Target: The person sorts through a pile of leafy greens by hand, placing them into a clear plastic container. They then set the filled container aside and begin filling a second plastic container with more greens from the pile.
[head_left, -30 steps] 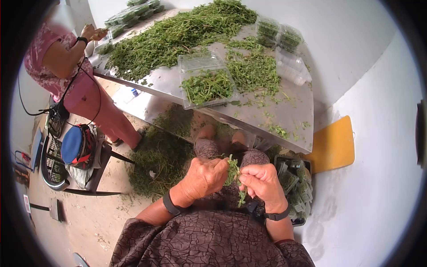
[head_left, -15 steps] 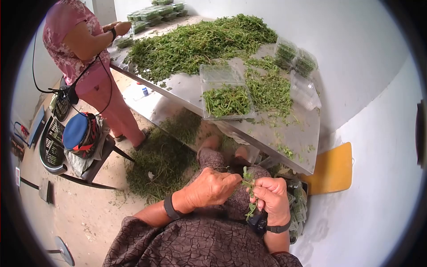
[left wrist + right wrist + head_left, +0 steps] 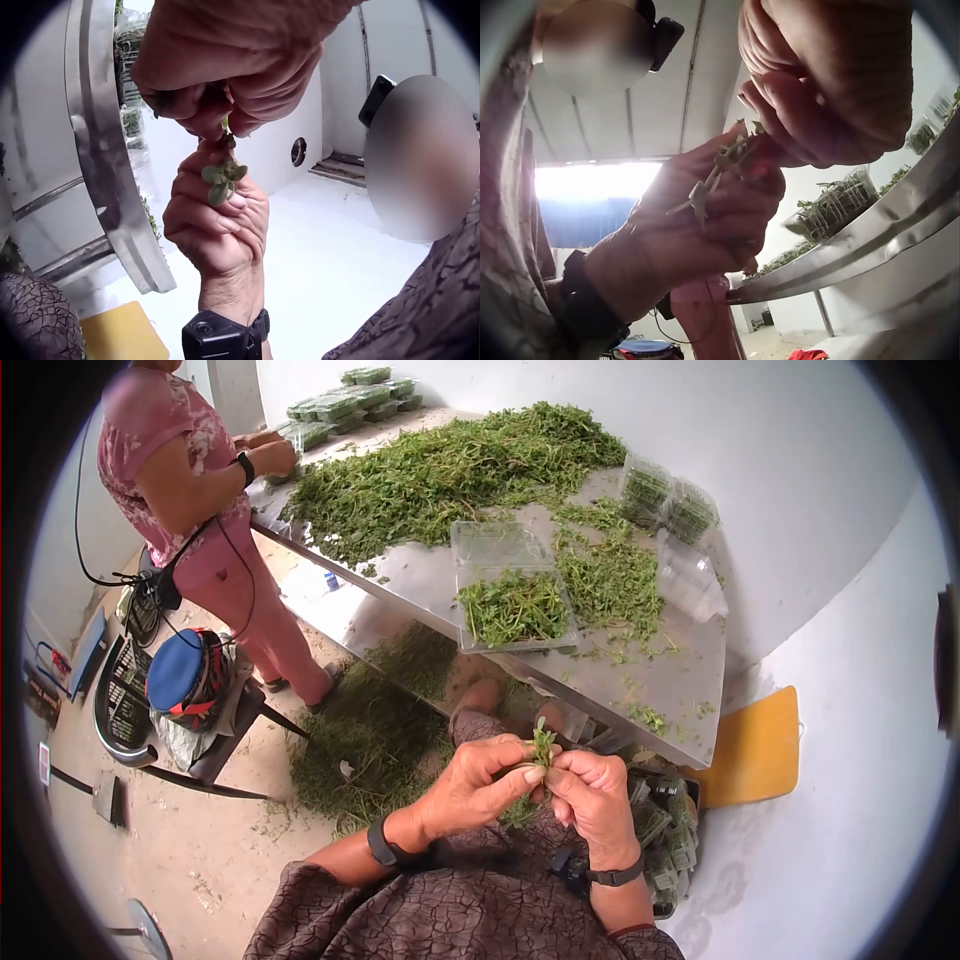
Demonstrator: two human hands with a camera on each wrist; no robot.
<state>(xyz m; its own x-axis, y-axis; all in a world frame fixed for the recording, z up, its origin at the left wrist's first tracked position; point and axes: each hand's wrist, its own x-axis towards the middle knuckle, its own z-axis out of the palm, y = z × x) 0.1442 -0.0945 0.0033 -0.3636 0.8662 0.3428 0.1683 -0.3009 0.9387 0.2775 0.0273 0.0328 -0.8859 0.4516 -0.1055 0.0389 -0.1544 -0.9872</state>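
In front of my lap, both hands meet at a small leafy green sprig (image 3: 543,745). My left hand (image 3: 478,788) pinches it between thumb and fingers. From the other side, my right hand (image 3: 598,800) pinches it with thumb and curled fingers, the fingertips of both hands close together. In the left wrist view, a rosette of leaves (image 3: 223,182) hangs over the right hand's fingers. Stems and leaves (image 3: 720,169) lie across the left hand in the right wrist view. Ahead on the metal table (image 3: 655,705) sits an open clear plastic box (image 3: 575,640), its tray filled with greens.
A large heap of greens (image 3: 450,470) covers the table's back, with packed boxes (image 3: 668,495) at the right. Another person (image 3: 195,490) stands at the left by a chair (image 3: 120,705). More greens (image 3: 370,750) lie on the floor; a yellow board (image 3: 755,750) leans at right.
My left hand has turned and come in against the right hand, its thumb now on the sprig. The head view first shifted left, then tilted up slightly. The other person's hands have lowered.
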